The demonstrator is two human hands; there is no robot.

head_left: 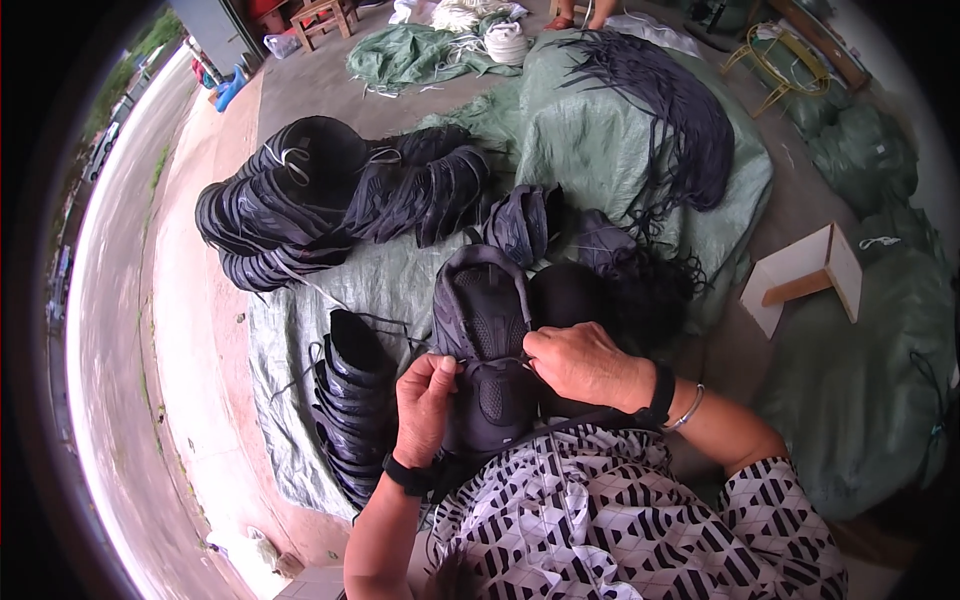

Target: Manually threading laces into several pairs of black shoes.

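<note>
Shoe upper [487,325], dark, at the person's lap, collar end pointing away from the body. Left hand [425,400] and right hand [590,368] pinch its opposite side edges; lace between fingertips: cannot tell. Nested uppers [350,420] lie left, on pale green sheeting [283,385].

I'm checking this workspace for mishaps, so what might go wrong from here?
The dark shoe upper might twist or slip, since the left hand and right hand have only a fingertip grip near its sides. The row of nested uppers lies close beside the left hand and might get knocked out of line. The bundle of dark strands drapes loosely over the green-covered heap and could tangle or slide.
</note>
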